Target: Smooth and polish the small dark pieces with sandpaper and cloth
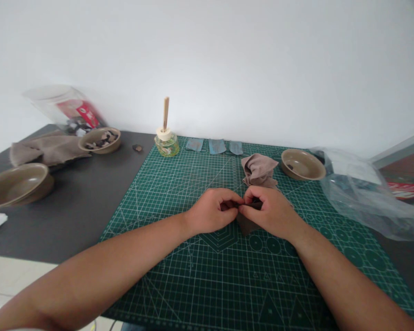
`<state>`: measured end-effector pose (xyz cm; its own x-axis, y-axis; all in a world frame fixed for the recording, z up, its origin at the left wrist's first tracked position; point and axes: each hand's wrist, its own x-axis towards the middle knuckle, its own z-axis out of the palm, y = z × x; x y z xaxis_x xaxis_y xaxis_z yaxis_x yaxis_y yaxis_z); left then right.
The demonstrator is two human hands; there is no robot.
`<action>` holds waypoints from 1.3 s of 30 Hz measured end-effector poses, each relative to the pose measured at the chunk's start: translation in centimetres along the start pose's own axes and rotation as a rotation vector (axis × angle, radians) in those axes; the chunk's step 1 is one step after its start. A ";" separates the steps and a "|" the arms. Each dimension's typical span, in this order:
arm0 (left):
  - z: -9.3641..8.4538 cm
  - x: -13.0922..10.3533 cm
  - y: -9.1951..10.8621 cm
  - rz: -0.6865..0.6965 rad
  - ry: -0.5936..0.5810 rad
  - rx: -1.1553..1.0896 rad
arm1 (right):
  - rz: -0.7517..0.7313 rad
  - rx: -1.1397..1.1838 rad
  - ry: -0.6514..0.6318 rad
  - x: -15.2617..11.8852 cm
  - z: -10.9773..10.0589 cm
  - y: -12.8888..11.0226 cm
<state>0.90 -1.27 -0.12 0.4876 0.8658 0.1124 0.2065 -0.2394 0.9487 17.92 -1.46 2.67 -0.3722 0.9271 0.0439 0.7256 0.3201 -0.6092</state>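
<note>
My left hand (212, 209) and my right hand (274, 211) meet over the green cutting mat (224, 276), fingertips almost touching. Both pinch a small piece of dark brown cloth (247, 224), whose lower corner hangs below the fingers. The fingers hide most of its upper edge, and whether something smaller is held there I cannot make out. Just beyond my right hand lies a crumpled mauve-brown cloth (258, 168), partly covered by that hand.
Behind stand a reed diffuser (167, 143) and three blue-grey patches (216, 146). At right are a brown bowl (307, 172) and a clear plastic bag (352, 193). On the left sit a bowl of scraps (106, 148), another bowl (27, 195), brown cloth (51, 149) and a bag (62, 103).
</note>
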 end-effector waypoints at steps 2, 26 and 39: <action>-0.1 0.0 0.1 0.003 -0.003 0.004 | -0.003 -0.006 0.003 0.0 0.0 0.0; 0.0 0.0 -0.1 0.011 -0.005 0.003 | 0.010 0.003 -0.010 0.0 0.0 -0.1; 0.0 0.1 -0.1 -0.021 0.015 -0.040 | 0.004 0.023 -0.004 0.0 0.0 -0.1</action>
<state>0.88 -1.18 -0.17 0.4708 0.8770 0.0963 0.1822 -0.2034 0.9620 17.85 -1.52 2.74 -0.3720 0.9275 0.0380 0.7134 0.3119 -0.6276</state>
